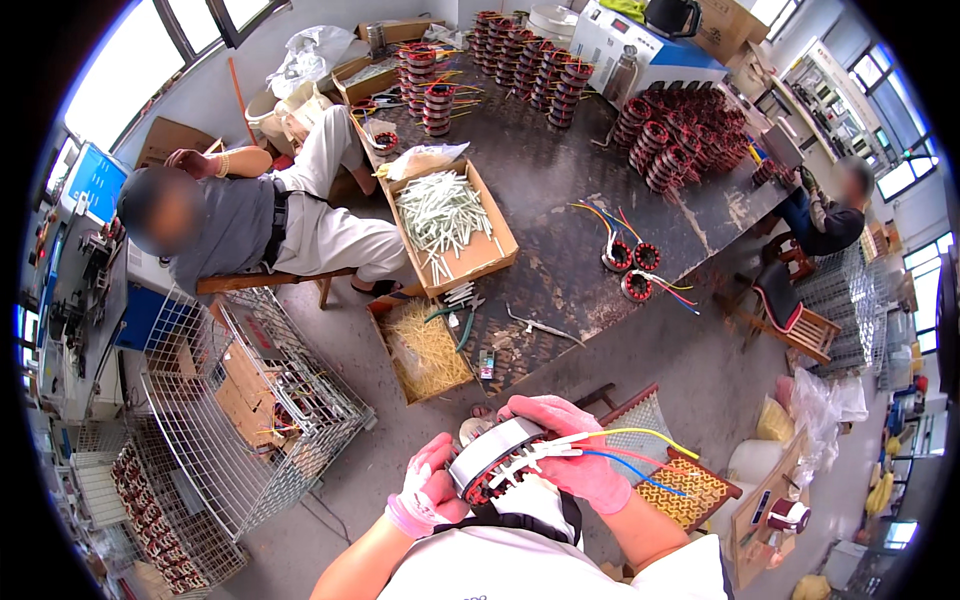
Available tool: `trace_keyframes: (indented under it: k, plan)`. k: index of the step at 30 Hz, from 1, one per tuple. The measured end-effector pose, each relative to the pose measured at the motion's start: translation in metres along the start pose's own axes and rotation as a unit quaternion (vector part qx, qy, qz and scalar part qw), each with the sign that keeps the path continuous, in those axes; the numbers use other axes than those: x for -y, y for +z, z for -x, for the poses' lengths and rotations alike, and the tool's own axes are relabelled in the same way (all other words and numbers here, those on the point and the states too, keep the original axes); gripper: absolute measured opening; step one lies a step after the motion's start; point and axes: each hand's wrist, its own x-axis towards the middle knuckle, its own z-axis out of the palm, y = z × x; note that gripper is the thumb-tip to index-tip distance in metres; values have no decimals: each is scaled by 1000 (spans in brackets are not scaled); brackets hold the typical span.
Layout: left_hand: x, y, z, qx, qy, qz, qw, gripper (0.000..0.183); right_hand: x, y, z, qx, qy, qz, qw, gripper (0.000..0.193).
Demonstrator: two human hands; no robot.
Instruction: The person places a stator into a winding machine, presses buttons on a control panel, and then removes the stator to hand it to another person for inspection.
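Observation:
A motor stator (494,452), a metal ring with red windings inside, is held up close to my body. My left hand (430,488), in a pink and white glove, has its fingers closed on the ring's left side. On the other side my right hand (572,452), in a pink glove, grips the ring, thumb and fingers around its edge. White sleeves (532,458) stick out along the stator's rim. From them yellow, red and blue lead wires (640,462) trail to the right, past my right hand.
Beyond my hands stands a dark worktable (560,270) with stacked stators (685,135) and three loose ones (632,262). A cardboard box (480,255) of white sleeves sits at its left edge. One person (240,220) sits at left, another (835,215) at right. A wire cage (250,400) stands lower left.

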Motion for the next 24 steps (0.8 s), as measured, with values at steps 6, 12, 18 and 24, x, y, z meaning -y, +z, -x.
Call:
trace_keyframes:
  k: [6, 12, 18, 24]
  plan:
    - [28, -4, -9, 120, 134, -244, 953, 47, -14, -22, -10, 20, 85, -81, 993, 56]
    - [-58, 2, -82, 57, 89, -390, 915, 60, -138, -15, 13, -85, 317, -160, 931, 26]
    - [-3, -39, 3, 65, -151, -403, 900, 58, -312, -6, 73, -312, 467, -247, 790, 16]
    - [58, -61, 143, -80, -348, -332, 873, 61, -379, -1, 39, -276, 439, 0, 855, 21]
